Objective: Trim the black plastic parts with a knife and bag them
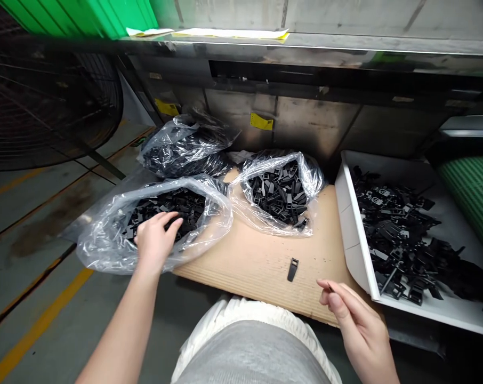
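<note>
My left hand (157,238) reaches into a clear plastic bag (105,240) full of small black plastic parts, its fingers curled down among them. My right hand (355,320) hovers over the near edge of a brown cardboard sheet (257,261), fingers drawn together with a thin dark sliver showing at the fingertips. One loose black part (292,269) lies on the cardboard just left of that hand.
A second open bag of black parts (279,192) sits mid-cardboard and a third, closed bag (185,146) behind. A white tray (351,234) of black parts stands at the right, beside a green mat (473,197). A large fan (45,106) stands left; a metal wall (305,117) behind.
</note>
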A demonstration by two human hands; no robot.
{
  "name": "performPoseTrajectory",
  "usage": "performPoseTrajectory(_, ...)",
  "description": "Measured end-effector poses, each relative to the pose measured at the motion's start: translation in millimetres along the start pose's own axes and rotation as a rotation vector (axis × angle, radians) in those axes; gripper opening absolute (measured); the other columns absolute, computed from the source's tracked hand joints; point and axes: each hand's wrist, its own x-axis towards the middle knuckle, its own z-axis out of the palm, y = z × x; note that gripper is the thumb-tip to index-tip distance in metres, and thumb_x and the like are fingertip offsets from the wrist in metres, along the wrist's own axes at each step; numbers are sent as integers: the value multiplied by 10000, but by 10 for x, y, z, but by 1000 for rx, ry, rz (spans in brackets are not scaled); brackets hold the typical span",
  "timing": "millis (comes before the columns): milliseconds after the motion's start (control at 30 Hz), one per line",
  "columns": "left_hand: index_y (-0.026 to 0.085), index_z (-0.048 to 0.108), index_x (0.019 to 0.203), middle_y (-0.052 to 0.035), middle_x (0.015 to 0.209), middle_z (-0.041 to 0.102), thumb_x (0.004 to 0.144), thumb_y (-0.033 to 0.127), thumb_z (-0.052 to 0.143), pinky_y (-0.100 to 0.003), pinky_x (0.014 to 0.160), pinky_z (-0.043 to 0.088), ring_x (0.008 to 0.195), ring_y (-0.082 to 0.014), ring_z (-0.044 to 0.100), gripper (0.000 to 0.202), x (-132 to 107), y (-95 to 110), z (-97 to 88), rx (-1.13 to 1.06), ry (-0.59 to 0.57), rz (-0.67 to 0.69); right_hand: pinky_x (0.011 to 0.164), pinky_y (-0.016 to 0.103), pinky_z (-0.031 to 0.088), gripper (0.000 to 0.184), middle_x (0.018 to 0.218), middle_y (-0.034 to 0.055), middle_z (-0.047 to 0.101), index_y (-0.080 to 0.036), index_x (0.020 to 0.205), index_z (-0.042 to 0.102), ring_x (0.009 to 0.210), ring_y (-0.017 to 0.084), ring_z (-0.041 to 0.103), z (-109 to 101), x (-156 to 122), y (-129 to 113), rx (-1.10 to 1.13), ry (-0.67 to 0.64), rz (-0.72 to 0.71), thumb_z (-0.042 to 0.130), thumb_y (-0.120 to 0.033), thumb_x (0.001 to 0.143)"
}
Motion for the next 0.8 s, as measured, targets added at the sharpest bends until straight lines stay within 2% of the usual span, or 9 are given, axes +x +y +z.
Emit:
performPoseTrajectory(67,136,614,869,-112,982,621,775,269,455,-402,844,367,966,-273,512,228,-102,103,269,39,-97,56,568,226,488,200,735,40,609,-182,898,648,669,154,580,-23,-2,60,11,63,101,493,-279,815)
performPoseTrajectory(200,170,616,649,-48,697,653,726,331,551,-309,723,441,748,-212,586,191,-610,702,1180,41,-474,250,647,265,517,229,929,85,644,-174,916,648,763,181,609,-61,66,138,-41,39,99,509,-315,801)
performPoseTrajectory(267,138,604,636,-103,748,647,665,340,626,-366,768,422,832,-269,569,206,-815,965,1530,55,-578,311,702,292,510,246,985,95,632,-174,954,636,813,190,605,-69,88,158,-61,14,95,495,-315,810)
performPoseTrajectory(333,110,594,681,-160,853,627,639,293,661,-427,810,389,928,-322,530,200,-903,1106,1688,61,-644,344,743,308,495,248,1001,101,622,-170,954,631,867,199,591,-72,80,175,-48,17,110,475,-312,822)
performPoseTrajectory(367,105,587,703,-173,890,616,649,262,654,-444,821,378,956,-331,517,179,-906,1131,1694,53,-671,354,752,310,489,244,996,103,620,-168,931,635,896,206,579,-73,67,185,-34,31,119,469,-312,825)
performPoseTrajectory(433,111,569,733,-157,888,617,695,212,608,-430,806,396,931,-302,538,115,-862,1127,1583,10,-723,362,721,299,488,246,936,100,623,-165,890,642,874,206,575,-74,33,209,-8,61,144,461,-321,828)
performPoseTrajectory(567,130,517,865,-36,745,634,781,209,523,-260,625,480,650,-150,612,116,-764,1096,1080,-161,-838,343,593,257,470,284,721,44,574,-161,921,634,656,155,554,-52,5,230,35,81,209,448,-355,829)
performPoseTrajectory(667,134,523,889,-4,745,616,795,209,511,-184,533,472,559,-94,595,120,-769,1135,688,-334,-895,287,521,242,443,302,646,22,521,-155,918,625,600,147,523,10,58,151,101,88,229,449,-382,822)
performPoseTrajectory(800,134,612,754,7,629,579,781,208,535,-198,530,452,549,-105,557,110,-817,1189,390,-503,-837,264,490,214,409,213,662,2,499,-185,882,623,565,120,487,112,196,-71,109,-63,150,542,-349,773)
